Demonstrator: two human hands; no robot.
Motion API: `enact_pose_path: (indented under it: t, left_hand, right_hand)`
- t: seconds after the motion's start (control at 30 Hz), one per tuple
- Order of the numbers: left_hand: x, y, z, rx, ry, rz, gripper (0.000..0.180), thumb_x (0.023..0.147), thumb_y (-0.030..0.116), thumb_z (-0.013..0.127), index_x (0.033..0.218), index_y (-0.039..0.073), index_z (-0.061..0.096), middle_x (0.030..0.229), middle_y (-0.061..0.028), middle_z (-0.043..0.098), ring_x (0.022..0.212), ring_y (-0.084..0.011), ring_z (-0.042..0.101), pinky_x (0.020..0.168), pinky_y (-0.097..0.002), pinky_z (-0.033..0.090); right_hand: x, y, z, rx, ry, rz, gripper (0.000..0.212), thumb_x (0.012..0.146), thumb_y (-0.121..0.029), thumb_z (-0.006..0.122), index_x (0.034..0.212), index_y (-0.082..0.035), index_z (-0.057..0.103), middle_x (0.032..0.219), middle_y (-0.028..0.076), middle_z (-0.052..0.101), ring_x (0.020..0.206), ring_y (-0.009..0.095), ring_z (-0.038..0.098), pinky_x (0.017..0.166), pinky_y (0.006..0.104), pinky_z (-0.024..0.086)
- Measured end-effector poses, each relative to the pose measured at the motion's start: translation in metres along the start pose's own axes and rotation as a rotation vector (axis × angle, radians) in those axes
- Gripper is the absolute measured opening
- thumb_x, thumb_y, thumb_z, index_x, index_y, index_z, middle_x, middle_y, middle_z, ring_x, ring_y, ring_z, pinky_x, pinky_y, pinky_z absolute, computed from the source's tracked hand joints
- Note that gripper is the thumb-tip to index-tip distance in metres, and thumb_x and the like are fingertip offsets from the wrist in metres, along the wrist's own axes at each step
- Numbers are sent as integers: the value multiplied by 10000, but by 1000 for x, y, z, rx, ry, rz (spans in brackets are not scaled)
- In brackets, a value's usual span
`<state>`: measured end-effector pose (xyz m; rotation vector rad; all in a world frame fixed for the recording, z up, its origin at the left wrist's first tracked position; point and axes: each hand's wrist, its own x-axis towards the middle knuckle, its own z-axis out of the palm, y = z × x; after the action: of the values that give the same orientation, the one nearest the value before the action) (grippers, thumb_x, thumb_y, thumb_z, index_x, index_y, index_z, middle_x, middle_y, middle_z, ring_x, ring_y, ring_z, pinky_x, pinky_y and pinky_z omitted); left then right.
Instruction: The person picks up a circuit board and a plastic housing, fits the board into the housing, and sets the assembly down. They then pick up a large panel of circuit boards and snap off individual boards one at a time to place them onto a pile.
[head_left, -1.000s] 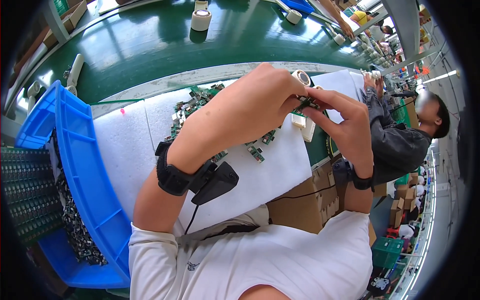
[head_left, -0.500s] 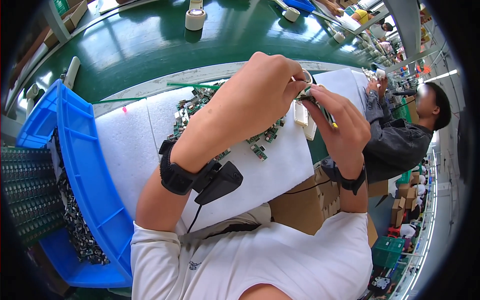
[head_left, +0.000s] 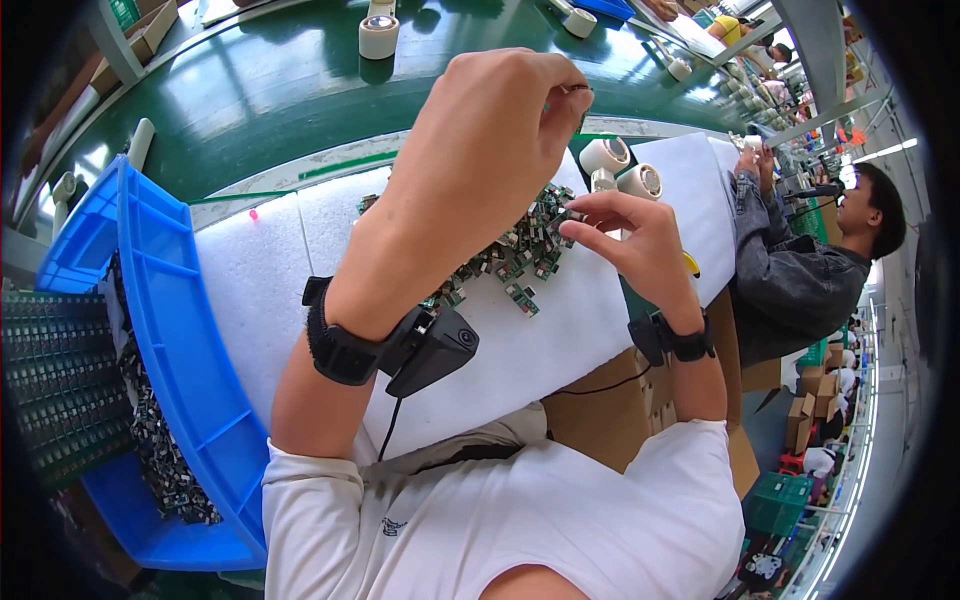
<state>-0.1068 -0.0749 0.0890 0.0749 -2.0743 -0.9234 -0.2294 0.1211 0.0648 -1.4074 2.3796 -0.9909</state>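
Observation:
My left hand (head_left: pixel 490 130) is raised over the far edge of the work surface, its fingertips pinched together on a small circuit board of which only a dark and green sliver shows. Lower and to the right, my right hand (head_left: pixel 640 240) reaches to the right edge of a pile of small green circuit boards (head_left: pixel 515 262). Its thumb and forefinger are apart at the boards, and no held thing shows between them. Beyond the right hand sit white handheld fans (head_left: pixel 604 155) with round heads. My left forearm hides part of the pile.
A white foam sheet (head_left: pixel 270 290) covers the bench. At left, a blue bin (head_left: pixel 190 330) stands beside many small parts. A green conveyor (head_left: pixel 290 110) carrying white fans runs along the far side. A co-worker (head_left: pixel 800 250) sits at right; cardboard boxes (head_left: pixel 590 400) stand below the bench.
My hands were together near the fans and have moved apart. The left went up and left with its fingers pinched; the right came down to the pile, uncovering the fans.

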Motion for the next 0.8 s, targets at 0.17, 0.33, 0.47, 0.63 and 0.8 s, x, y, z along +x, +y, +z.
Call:
enact_pose_path:
  t: [0.17,0.33,0.47,0.63,0.8]
  left_hand:
    - [1,9,1,-186,-24,-20,166,931,73,661,1051,-30,711,886,-140,742,842,-207,744,780,-296,583]
    - [-1,20,6,-582,43,-174,148,907,54,660,999,-59,689,856,-143,738,804,-204,743,746,-287,585]
    - [-1,35,-8,-712,44,-188,187,933,52,656,1076,-68,659,920,-146,733,854,-218,742,781,-289,598]
    - [-3,50,-16,-784,17,-146,206,950,46,656,1122,-69,652,987,-142,730,919,-221,736,832,-292,599]
    - [-1,50,-15,-793,4,-136,210,951,52,658,1129,-59,659,1019,-140,727,958,-221,728,872,-297,587]
  right_hand:
    - [9,5,2,30,-17,-25,239,885,-141,765,1076,-4,726,911,69,745,834,118,700,779,250,548]
    - [5,-10,-12,208,15,-139,313,941,-150,703,1187,40,660,953,79,729,835,146,697,816,265,541]
    - [-3,-36,-10,552,77,-353,316,994,-143,626,1219,78,607,984,112,711,839,170,697,814,281,540]
    - [-3,-50,-7,590,119,-399,278,1008,-106,589,1218,77,600,1097,163,712,880,199,710,755,279,569]
    - [-2,-58,-10,614,164,-388,249,1030,-119,550,1166,78,618,1056,161,712,850,194,707,725,267,567]
